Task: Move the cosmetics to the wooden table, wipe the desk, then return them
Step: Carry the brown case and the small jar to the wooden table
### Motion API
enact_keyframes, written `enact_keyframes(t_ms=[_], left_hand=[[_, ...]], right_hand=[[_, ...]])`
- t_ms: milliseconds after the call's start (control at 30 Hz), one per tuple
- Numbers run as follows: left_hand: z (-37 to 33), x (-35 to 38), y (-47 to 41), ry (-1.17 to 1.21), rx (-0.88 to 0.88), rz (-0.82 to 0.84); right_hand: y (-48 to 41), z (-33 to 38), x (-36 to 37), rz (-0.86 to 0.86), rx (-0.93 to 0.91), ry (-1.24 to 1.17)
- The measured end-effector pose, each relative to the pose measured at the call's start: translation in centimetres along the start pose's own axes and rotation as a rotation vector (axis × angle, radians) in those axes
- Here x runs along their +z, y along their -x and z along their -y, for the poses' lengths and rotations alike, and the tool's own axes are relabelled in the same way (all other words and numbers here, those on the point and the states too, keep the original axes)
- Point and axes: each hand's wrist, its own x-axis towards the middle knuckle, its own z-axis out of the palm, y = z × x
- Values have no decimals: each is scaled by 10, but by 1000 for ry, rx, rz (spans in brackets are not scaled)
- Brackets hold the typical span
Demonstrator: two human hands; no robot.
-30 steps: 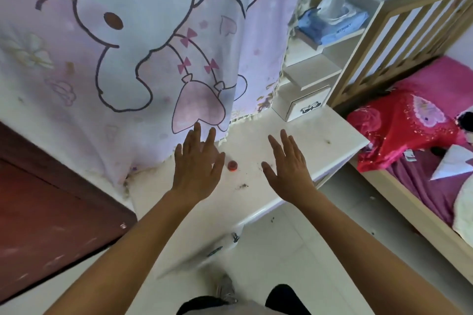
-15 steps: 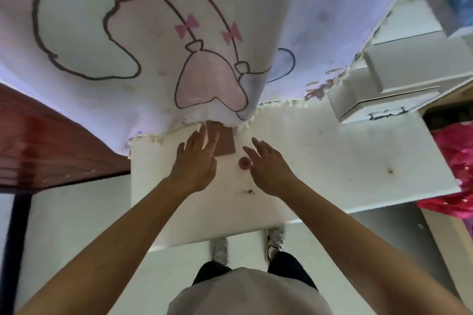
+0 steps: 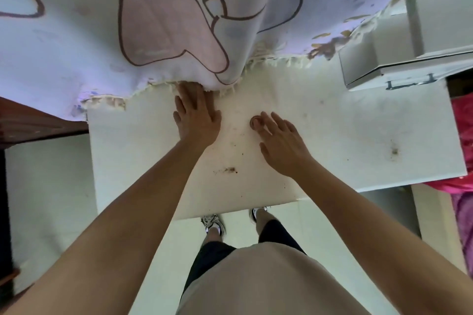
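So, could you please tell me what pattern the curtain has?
The curtain is pale lilac-white with pink cartoon shapes in dark outlines, seen in the head view.

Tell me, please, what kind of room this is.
Most likely a bedroom in a home. A cartoon curtain hangs down to a white desk with a small drawer box on it, and pink bedding shows at the right edge.
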Motion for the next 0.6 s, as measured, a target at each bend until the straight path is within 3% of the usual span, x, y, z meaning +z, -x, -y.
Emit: enact_keyframes(t_ms=[333,433,600], left_hand=[[39,-3,46,-37,62,28],[51,-21,65,-24,38,-39],[62,-73,103,-7,34,-224]], right_hand=[[-24,18,-5,-168,98,-68],[-20,25,-18,-205,80,-75],[-14,51,-58,-412,-57,-198]])
